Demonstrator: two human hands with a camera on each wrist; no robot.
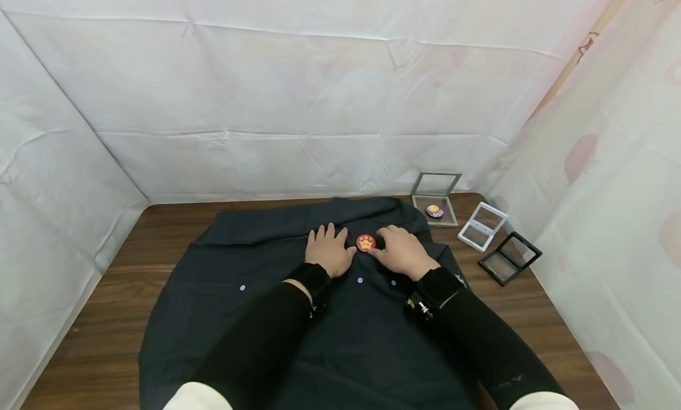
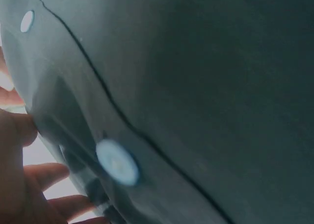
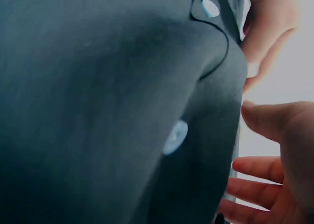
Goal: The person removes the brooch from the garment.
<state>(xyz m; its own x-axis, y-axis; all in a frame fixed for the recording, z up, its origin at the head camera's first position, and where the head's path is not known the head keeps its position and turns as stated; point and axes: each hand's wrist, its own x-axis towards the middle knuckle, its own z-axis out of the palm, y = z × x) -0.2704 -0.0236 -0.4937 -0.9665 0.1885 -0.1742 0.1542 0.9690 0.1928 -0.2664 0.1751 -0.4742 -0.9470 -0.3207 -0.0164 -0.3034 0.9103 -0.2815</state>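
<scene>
A dark button-up shirt (image 1: 213, 315) lies spread over the wooden table, small pale buttons (image 1: 360, 280) showing on it. On its upper part sits a round red badge (image 1: 366, 243) with a yellow star-like figure. My left hand (image 1: 328, 251) rests flat on the cloth left of the badge, fingers spread and thumb towards it. To the right, my right hand (image 1: 404, 251) touches the shirt with its thumb by the badge's edge and its fingers extended. In the wrist views, fingertips of the left hand (image 2: 29, 185) and right hand (image 3: 294, 155) meet the cloth.
At the back right stands an open grey-green framed case (image 1: 435, 221) holding a purple and yellow badge (image 1: 434, 211). Beside it lie an open white case (image 1: 470, 240) and an open black case (image 1: 497, 268). White curtains (image 1: 266, 91) hang behind and at both sides.
</scene>
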